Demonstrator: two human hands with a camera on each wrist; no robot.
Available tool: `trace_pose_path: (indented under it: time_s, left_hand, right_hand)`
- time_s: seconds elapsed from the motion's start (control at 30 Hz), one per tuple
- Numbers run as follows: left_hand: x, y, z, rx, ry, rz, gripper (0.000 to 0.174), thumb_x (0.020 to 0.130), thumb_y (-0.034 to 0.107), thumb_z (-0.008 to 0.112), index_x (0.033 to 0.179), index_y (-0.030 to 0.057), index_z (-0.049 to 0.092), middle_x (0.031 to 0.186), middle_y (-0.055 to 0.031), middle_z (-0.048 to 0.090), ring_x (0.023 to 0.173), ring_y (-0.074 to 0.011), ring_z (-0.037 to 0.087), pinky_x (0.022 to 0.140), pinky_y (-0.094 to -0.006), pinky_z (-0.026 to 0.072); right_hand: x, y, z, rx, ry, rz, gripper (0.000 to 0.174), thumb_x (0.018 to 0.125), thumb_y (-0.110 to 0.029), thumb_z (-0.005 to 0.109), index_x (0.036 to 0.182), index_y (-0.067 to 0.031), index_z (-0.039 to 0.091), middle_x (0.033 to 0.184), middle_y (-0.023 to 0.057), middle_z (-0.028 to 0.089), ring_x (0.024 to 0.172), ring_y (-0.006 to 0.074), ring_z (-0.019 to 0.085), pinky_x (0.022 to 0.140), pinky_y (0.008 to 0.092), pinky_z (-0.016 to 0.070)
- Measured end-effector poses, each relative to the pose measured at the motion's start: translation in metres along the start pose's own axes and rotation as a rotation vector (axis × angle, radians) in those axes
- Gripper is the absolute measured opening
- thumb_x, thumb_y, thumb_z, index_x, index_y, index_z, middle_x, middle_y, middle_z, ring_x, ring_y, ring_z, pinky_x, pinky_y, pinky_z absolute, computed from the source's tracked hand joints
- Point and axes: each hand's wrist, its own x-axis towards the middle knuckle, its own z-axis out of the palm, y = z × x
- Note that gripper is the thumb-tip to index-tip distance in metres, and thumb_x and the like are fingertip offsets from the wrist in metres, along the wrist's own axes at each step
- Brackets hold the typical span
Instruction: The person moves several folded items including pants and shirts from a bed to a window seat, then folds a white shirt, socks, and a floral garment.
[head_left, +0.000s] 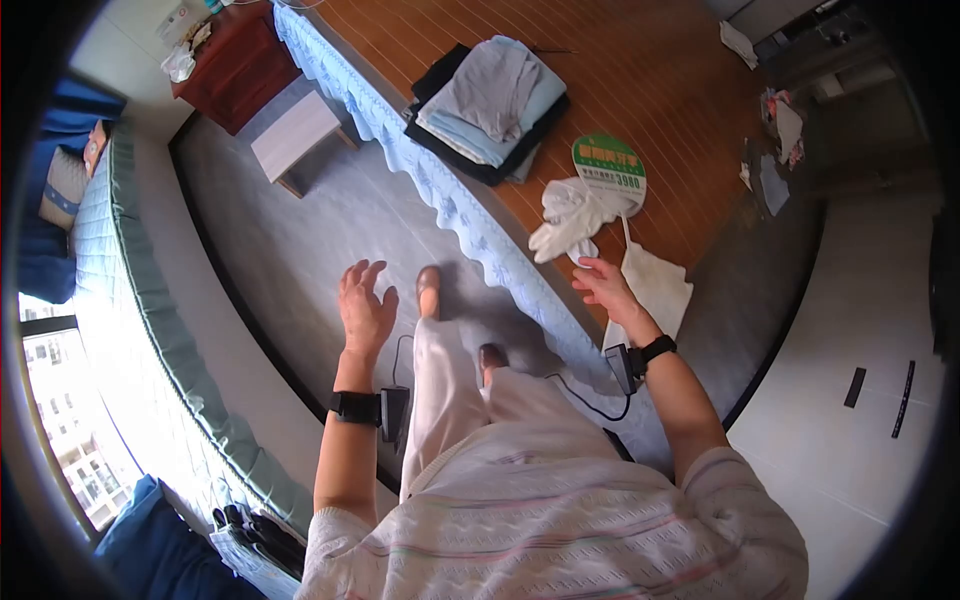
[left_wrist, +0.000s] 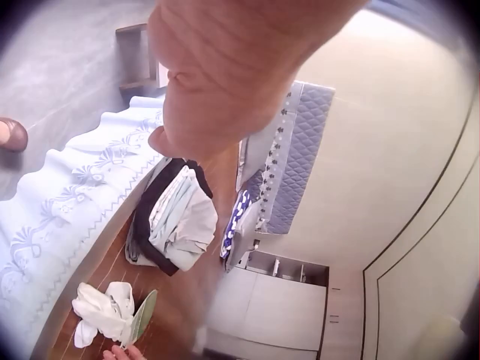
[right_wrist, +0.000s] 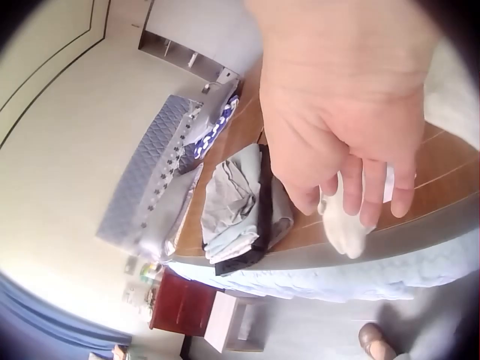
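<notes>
My left hand hangs in the air over the grey floor, fingers loosely bent and holding nothing. The right hand reaches over the bed edge, its fingertips beside a crumpled white cloth bundle. In the right wrist view, the fingers point down and overlap that bundle in front of the camera. A white strapped garment lies flat close under the right wrist. Behind the bundle is a round green and white fan with printed lettering. Farther back sits a stack of folded clothes, grey on top.
The bed has a brown slatted mat and a pale blue frilled skirt. A small low table and a red cabinet stand at the far left. Cables hang from both wrist cameras. A window seat runs along the left.
</notes>
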Motion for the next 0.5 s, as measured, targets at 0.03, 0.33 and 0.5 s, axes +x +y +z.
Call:
trace_pose_path:
  time_s: [0.03, 0.33, 0.5]
  left_hand:
    - [0.017, -0.003, 0.006, 0.003, 0.005, -0.006, 0.04, 0.07, 0.012, 0.062, 0.11, 0.0101, 0.058, 0.121, -0.016, 0.05, 0.114, -0.0335, 0.044, 0.097, -0.0404, 0.0366]
    - [0.251, -0.047, 0.066, -0.308, -0.202, -0.072, 0.046, 0.073, 0.026, 0.065, 0.111, 0.0032, 0.057, 0.11, -0.0221, 0.057, 0.104, -0.0363, 0.053, 0.09, -0.0387, 0.0416]
    - [0.386, -0.043, 0.108, -0.644, -0.364, -0.175, 0.065, 0.078, 0.037, 0.065, 0.123, -0.0053, 0.046, 0.119, -0.0183, 0.054, 0.112, -0.0282, 0.05, 0.092, -0.0334, 0.0401]
  right_hand:
    - [0.015, -0.011, 0.003, -0.003, -0.008, -0.002, 0.048, 0.083, -0.027, 0.06, 0.124, -0.0057, 0.046, 0.105, 0.0058, 0.059, 0.093, 0.013, 0.058, 0.063, 0.0266, 0.0452]
    - [0.189, -0.105, 0.019, 0.2, 0.09, 0.027, 0.063, 0.081, -0.039, 0.064, 0.127, -0.0037, 0.04, 0.113, 0.0066, 0.054, 0.103, 0.0171, 0.053, 0.075, 0.0316, 0.0443]
    - [0.266, -0.119, 0.021, 0.383, 0.176, 0.151, 0.069, 0.077, -0.045, 0.066, 0.127, -0.0051, 0.039, 0.116, 0.0063, 0.052, 0.106, 0.0204, 0.05, 0.083, 0.04, 0.0415]
